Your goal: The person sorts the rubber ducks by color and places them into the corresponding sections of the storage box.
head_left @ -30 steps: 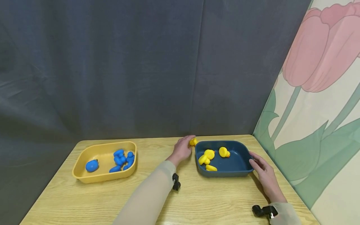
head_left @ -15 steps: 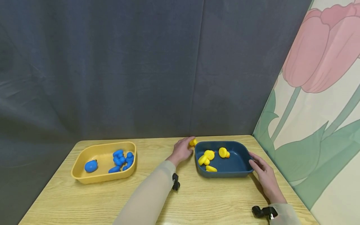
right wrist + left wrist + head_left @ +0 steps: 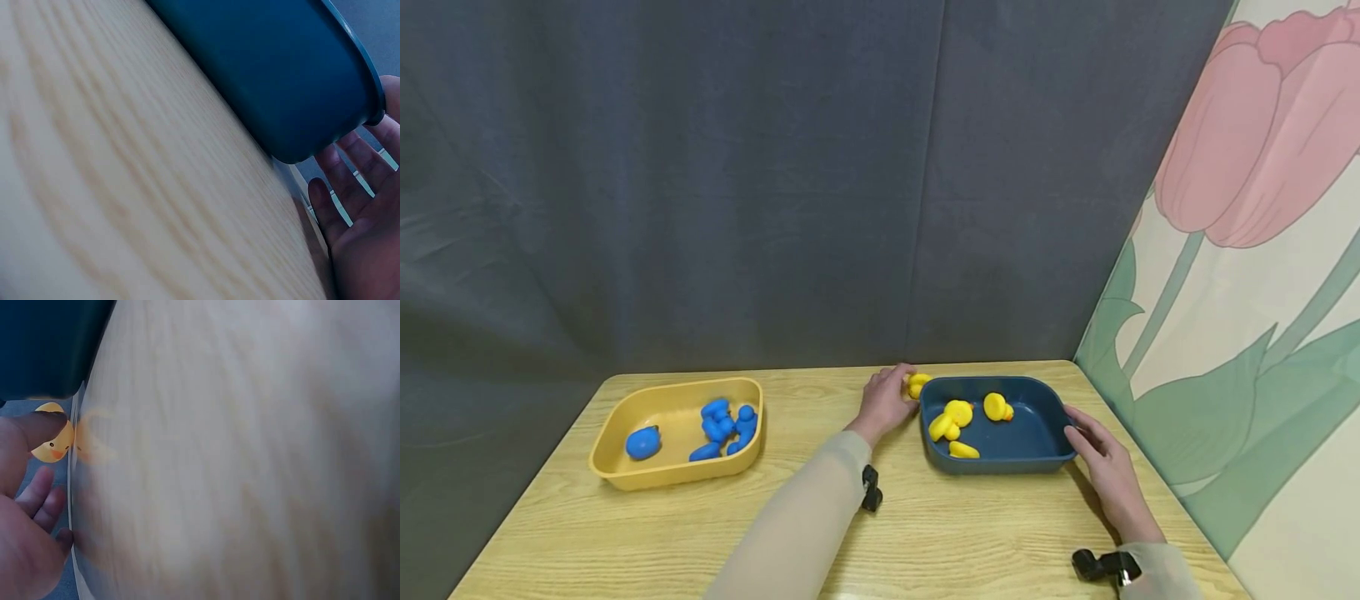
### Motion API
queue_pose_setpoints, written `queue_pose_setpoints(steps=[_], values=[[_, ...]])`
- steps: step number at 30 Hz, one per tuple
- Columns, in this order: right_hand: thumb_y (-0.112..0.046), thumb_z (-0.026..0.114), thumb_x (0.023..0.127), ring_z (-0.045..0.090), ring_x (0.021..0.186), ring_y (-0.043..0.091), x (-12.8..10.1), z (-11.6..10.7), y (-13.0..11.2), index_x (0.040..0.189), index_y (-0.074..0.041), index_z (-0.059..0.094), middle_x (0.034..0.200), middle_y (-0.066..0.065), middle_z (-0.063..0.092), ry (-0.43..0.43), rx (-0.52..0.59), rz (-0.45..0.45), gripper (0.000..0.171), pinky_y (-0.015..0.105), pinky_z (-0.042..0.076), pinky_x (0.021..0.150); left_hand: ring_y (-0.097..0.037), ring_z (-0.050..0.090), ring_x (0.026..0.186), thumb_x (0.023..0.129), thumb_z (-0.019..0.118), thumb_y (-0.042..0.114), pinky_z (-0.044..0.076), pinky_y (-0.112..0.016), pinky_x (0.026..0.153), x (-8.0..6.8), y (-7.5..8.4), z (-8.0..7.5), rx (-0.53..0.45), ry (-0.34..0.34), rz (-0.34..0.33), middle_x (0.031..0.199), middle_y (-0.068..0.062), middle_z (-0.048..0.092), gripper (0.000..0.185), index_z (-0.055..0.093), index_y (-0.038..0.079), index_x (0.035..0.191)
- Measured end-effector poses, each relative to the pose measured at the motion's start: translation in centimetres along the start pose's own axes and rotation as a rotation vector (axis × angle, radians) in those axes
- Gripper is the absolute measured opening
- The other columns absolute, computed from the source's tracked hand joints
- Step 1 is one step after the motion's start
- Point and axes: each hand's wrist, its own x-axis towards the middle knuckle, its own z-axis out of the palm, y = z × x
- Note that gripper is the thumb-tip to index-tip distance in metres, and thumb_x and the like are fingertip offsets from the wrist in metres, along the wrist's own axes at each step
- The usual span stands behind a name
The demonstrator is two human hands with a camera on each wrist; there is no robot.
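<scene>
My left hand (image 3: pixel 885 402) pinches a yellow rubber duck (image 3: pixel 917 384) at the back left corner of a dark blue tub. In the left wrist view, the thumb (image 3: pixel 44 427) crosses the duck (image 3: pixel 55 450), whose eyes and orange beak show. The other visible fingers lie apart from it; the index finger is hidden. Several yellow ducks (image 3: pixel 958 412) lie inside the blue tub (image 3: pixel 1026 467). My right hand (image 3: pixel 1105 471) rests its fingers against the tub's right end. Seen from the right wrist, these fingers (image 3: pixel 365 159) are mostly straight, with the thumb at the rim.
To the left stands a yellow tub (image 3: pixel 655 477) holding several blue toys (image 3: pixel 643 442). Both tubs are on a wooden table (image 3: pixel 940 542). A dark curtain (image 3: pixel 760 183) hangs behind its back edge, and a wall with a tulip pattern (image 3: pixel 1247 275) rises on the right.
The duck at my left hand has turned and shifted slightly toward me, and the left fingers have moved a little with it. My right hand stays at the blue tub.
</scene>
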Motion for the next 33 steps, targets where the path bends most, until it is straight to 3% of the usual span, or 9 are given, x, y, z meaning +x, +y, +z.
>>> queue_pose_setpoints(steps=[7, 13, 24, 33], values=[[-0.038, 0.060, 0.116, 0.049, 0.126, -0.010, -0.2, 0.2, -0.1, 0.168, -0.008, 0.049, 0.154, -0.012, 0.053, -0.006, 0.017, 0.005, 0.060, 0.006, 0.040, 0.097, -0.036, 0.061, 0.122, 0.096, 0.089, 0.017, 0.046, -0.054, 0.112, -0.4, 0.4, -0.3, 0.011, 0.023, -0.033, 0.127, -0.010, 0.069, 0.037, 0.067, 0.012, 0.125], [-0.037, 0.060, 0.116, 0.049, 0.126, -0.010, -0.3, 0.3, -0.2, 0.168, -0.008, 0.048, 0.151, -0.017, 0.053, -0.010, 0.020, 0.002, 0.060, 0.006, 0.040, 0.097, -0.032, 0.065, 0.112, 0.096, 0.090, 0.017, 0.046, -0.054, 0.112, -0.5, 0.4, -0.3, 0.010, 0.031, -0.021, 0.115, -0.007, 0.076, 0.031, 0.066, 0.011, 0.116], [-0.038, 0.060, 0.116, 0.048, 0.126, -0.011, 0.1, 0.2, 0.2, 0.168, -0.010, 0.049, 0.158, -0.007, 0.053, 0.002, -0.007, -0.003, 0.060, 0.005, 0.040, 0.096, -0.030, 0.069, 0.117, 0.099, 0.086, 0.017, 0.043, -0.053, 0.118, -0.4, 0.1, -0.2, -0.035, 0.023, -0.010, 0.119, -0.007, 0.078, 0.040, 0.069, 0.010, 0.134], [-0.039, 0.059, 0.116, 0.047, 0.126, -0.013, 0.2, 0.0, 0.4, 0.169, -0.011, 0.048, 0.162, -0.001, 0.051, 0.000, -0.020, 0.002, 0.060, 0.005, 0.039, 0.096, -0.029, 0.071, 0.115, 0.099, 0.084, 0.014, 0.054, -0.047, 0.107, -0.8, -0.6, -0.5, -0.092, 0.078, -0.032, 0.120, -0.007, 0.080, 0.039, 0.071, 0.009, 0.136]])
